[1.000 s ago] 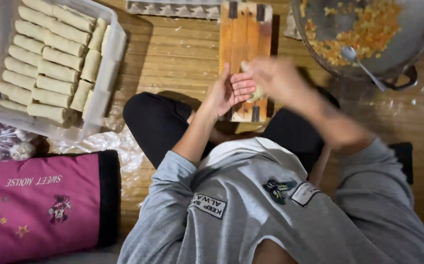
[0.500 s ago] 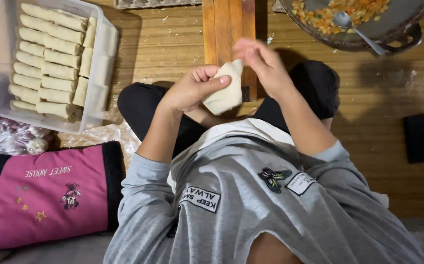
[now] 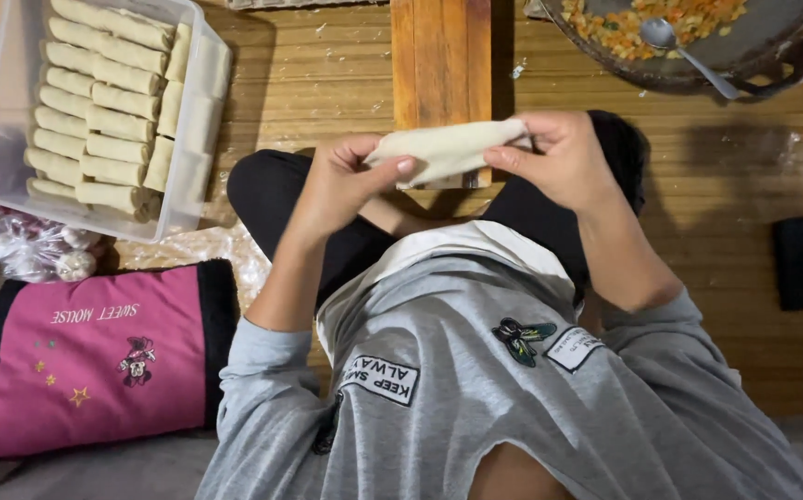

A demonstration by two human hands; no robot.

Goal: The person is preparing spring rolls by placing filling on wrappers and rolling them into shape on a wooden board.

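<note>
Pale rolled wrapper (image 3: 446, 148) held level between left hand (image 3: 341, 185) and right hand (image 3: 564, 157), fingers (image 3: 400, 167) pinched narrow on each end, above wooden board (image 3: 440, 56).

I saw the roll (image 3: 448, 148) held between the left hand (image 3: 341, 181) and the right hand (image 3: 564, 157), above the lap and just before the wooden board (image 3: 440, 56). A container (image 3: 202, 120) of stacked rolls (image 3: 105, 111) lay far left, a cushion (image 3: 96, 356) nearer than it. The pan (image 3: 753, 69) with filling (image 3: 624, 23) and a spoon (image 3: 684, 51) sat behind, to the right.
</note>
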